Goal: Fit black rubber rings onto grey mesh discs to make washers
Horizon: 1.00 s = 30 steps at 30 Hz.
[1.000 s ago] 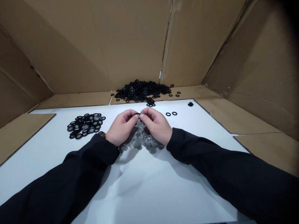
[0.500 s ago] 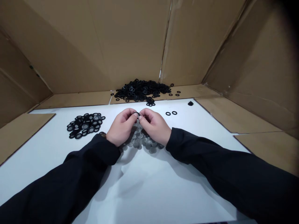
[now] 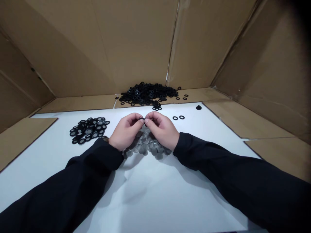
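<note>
Between the thumbs and fingertips of both hands a black rubber ring is pinched, mostly covered by the fingers. My left hand closes on its left side and my right hand on its right; the fingertips nearly meet. Whether a disc sits inside the ring I cannot tell. Below and partly behind the hands lies a heap of small grey discs on the white surface. Left of my left hand is a pile of black rings with grey discs in them.
At the back, a large heap of black rings rests on cardboard against the cardboard wall. Two loose rings lie right of my hands, and a small black piece sits farther right. Cardboard flaps border the white surface.
The ring has tilted and shows less of its opening between the fingertips. My hands have shifted only slightly, the left a little to the left; more of the grey discs shows.
</note>
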Tool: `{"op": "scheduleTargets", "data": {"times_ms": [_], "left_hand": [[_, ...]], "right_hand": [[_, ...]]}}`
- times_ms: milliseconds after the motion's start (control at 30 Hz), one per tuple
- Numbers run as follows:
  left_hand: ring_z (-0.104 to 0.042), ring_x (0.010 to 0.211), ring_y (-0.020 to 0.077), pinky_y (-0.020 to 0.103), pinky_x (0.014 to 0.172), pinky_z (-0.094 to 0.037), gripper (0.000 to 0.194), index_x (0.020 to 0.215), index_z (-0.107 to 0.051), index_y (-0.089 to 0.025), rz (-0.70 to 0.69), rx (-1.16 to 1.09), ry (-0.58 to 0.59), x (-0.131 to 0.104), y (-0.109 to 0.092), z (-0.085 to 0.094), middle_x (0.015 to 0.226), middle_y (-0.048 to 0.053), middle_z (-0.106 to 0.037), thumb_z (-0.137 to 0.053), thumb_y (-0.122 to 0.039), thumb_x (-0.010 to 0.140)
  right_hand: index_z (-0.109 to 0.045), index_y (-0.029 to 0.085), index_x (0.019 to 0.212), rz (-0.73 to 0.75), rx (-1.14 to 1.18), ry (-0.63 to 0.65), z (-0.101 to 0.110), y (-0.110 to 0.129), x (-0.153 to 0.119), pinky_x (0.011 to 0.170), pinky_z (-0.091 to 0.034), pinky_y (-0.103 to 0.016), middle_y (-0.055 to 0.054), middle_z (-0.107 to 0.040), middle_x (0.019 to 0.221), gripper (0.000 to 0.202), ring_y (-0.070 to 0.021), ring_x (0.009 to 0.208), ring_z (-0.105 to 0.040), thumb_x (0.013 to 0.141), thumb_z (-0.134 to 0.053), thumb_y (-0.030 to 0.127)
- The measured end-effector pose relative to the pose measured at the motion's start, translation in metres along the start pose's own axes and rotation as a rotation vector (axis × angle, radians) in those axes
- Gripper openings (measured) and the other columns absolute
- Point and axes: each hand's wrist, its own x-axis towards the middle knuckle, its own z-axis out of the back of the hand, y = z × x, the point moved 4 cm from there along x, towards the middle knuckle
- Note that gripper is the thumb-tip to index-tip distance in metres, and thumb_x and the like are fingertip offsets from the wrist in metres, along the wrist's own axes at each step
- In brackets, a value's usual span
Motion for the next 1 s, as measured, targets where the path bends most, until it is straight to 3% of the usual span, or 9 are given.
{"op": "scheduleTargets", "data": {"times_ms": [233, 500, 733, 1000], "left_hand": [[-0.045, 0.069, 0.0120, 0.025, 0.065, -0.038, 0.017, 0.085, -0.056, -0.015, -0.033, -0.010, -0.028, 0.0018, 0.0017, -0.0018, 0.075, -0.002, -0.052, -0.057, -0.033, 0.086], [-0.048, 0.071, 0.0126, 0.025, 0.067, -0.040, 0.019, 0.086, -0.056, -0.015, -0.033, 0.008, -0.064, 0.0026, 0.0011, 0.0020, 0.077, -0.001, -0.054, -0.058, -0.034, 0.086], [-0.041, 0.063, 0.0104, 0.025, 0.063, -0.038, 0.016, 0.082, -0.055, -0.016, 0.000, 0.037, 0.038, -0.0003, 0.0010, -0.0028, 0.070, -0.003, -0.049, -0.056, -0.031, 0.087], [-0.047, 0.071, 0.0119, 0.026, 0.068, -0.040, 0.017, 0.085, -0.056, -0.014, -0.019, -0.016, 0.005, 0.0029, 0.0046, -0.0027, 0.077, -0.001, -0.054, -0.054, -0.031, 0.088]], "right_hand": [[-0.050, 0.019, 0.079, -0.006, -0.051, 0.019, -0.0020, 0.0019, 0.0010, 0.056, -0.036, -0.025, 0.005, -0.046, 0.064, 0.010, -0.0109, 0.059, -0.043, 0.087, -0.050, 0.026], [-0.056, 0.018, 0.089, -0.014, 0.017, 0.016, -0.0018, -0.0008, -0.0012, 0.057, -0.039, -0.025, 0.002, -0.055, 0.073, 0.015, -0.0109, 0.062, -0.047, 0.088, -0.053, 0.032], [-0.054, 0.018, 0.082, 0.018, -0.070, -0.009, 0.0022, 0.0018, -0.0018, 0.056, -0.038, -0.024, 0.004, -0.049, 0.065, 0.012, -0.0102, 0.058, -0.045, 0.087, -0.053, 0.029], [-0.051, 0.019, 0.078, 0.037, -0.159, 0.026, -0.0009, 0.0038, -0.0018, 0.054, -0.036, -0.024, 0.005, -0.047, 0.064, 0.011, -0.0101, 0.057, -0.043, 0.087, -0.051, 0.025]]}}
